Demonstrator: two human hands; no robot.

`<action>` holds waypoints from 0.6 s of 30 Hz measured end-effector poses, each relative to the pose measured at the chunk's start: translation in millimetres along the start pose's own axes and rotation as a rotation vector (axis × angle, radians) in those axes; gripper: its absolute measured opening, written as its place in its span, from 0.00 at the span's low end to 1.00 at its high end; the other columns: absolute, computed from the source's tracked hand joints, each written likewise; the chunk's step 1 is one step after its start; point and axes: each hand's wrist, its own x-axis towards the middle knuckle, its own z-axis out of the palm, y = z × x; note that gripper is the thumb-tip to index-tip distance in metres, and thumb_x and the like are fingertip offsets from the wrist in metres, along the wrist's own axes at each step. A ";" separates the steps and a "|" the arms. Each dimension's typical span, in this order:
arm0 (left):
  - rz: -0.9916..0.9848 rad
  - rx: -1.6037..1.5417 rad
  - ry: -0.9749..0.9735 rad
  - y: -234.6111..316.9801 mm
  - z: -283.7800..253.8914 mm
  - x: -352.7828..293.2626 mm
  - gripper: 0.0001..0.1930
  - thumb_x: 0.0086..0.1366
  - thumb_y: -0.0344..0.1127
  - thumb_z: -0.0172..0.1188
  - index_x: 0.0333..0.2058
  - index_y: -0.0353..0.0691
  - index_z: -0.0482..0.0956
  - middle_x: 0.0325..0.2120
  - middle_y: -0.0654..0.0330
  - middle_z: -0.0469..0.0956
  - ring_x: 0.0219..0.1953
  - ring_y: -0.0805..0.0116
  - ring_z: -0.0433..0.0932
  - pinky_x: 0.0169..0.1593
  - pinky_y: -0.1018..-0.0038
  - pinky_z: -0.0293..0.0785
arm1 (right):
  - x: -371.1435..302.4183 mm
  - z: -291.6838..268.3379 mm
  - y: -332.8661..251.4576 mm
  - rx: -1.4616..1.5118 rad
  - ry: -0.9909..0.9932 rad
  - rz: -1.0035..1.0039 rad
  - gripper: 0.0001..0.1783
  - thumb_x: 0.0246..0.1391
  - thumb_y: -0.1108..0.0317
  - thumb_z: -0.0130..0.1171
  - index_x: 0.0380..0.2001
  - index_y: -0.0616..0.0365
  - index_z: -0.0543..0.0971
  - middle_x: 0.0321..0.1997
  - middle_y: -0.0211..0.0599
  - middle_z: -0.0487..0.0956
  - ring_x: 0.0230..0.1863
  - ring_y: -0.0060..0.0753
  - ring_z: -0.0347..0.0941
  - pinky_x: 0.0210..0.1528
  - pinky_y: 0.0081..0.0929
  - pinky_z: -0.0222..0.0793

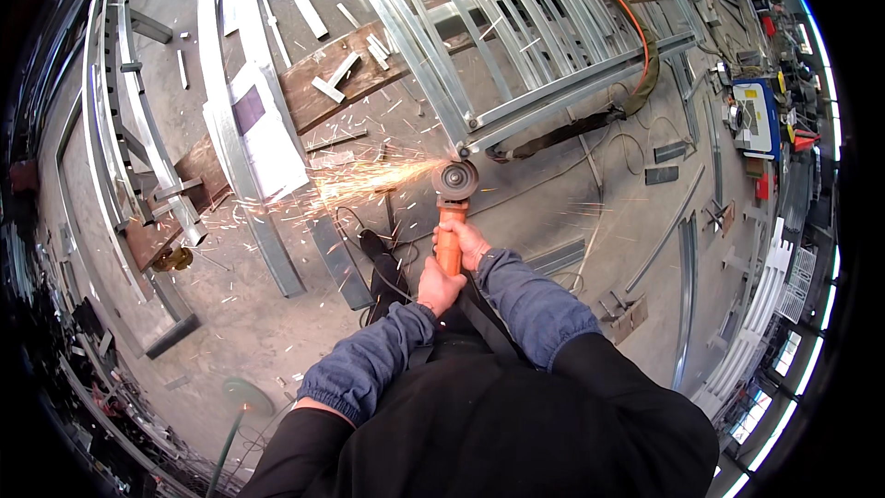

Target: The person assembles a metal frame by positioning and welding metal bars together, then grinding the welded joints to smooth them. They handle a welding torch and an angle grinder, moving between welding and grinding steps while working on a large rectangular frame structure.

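Observation:
An orange angle grinder (450, 238) is gripped in both hands, its body pointing away from me. My left hand (440, 286) closes round the rear of the body, and my right hand (470, 244) wraps it from the right, a little farther forward. The round disc (455, 181) at the far end meets the near corner of a metal frame (516, 111) made of square tubes. A stream of orange sparks (378, 177) flies from that contact to the left. Exactly how the disc edge touches the corner is hidden by the disc.
Long metal beams (241, 148) stand left, with white paper (267, 143) on them. A wooden plank (323, 78) with short tube offcuts lies beyond. An orange cable (636, 23) hangs over the frame. Loose metal strips (662, 174) and thin cables lie right; a round-based stand (247, 397) is lower left.

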 end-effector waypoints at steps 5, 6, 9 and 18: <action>0.005 -0.010 0.020 -4.1 -0.2 -1.0 0.31 0.51 0.42 0.74 0.47 0.27 0.70 0.39 0.34 0.83 0.45 0.35 0.84 0.50 0.53 0.80 | -1.1 4.5 -0.5 0.027 -0.039 0.039 0.17 0.56 0.60 0.69 0.43 0.58 0.78 0.36 0.38 0.82 0.35 0.36 0.82 0.41 0.40 0.83; 0.025 -0.006 0.024 -4.7 -1.6 -1.1 0.31 0.51 0.42 0.74 0.47 0.27 0.70 0.39 0.34 0.83 0.45 0.35 0.84 0.50 0.53 0.80 | 1.0 4.6 1.1 0.038 -0.036 0.026 0.17 0.56 0.60 0.69 0.43 0.58 0.78 0.36 0.38 0.83 0.35 0.36 0.82 0.40 0.40 0.83; 0.049 -0.002 0.031 -2.7 -4.9 -2.4 0.31 0.51 0.42 0.73 0.47 0.27 0.70 0.39 0.35 0.83 0.44 0.36 0.84 0.49 0.54 0.80 | -1.9 6.7 -0.4 0.039 -0.028 0.024 0.17 0.56 0.61 0.69 0.42 0.58 0.78 0.36 0.38 0.83 0.35 0.36 0.82 0.40 0.39 0.83; 0.022 -0.007 0.032 -3.9 -5.7 -4.7 0.31 0.51 0.41 0.72 0.47 0.27 0.71 0.39 0.35 0.83 0.44 0.37 0.85 0.49 0.54 0.80 | -4.3 10.2 -0.4 0.029 -0.039 0.036 0.17 0.56 0.60 0.69 0.43 0.58 0.79 0.37 0.37 0.83 0.36 0.36 0.83 0.41 0.39 0.83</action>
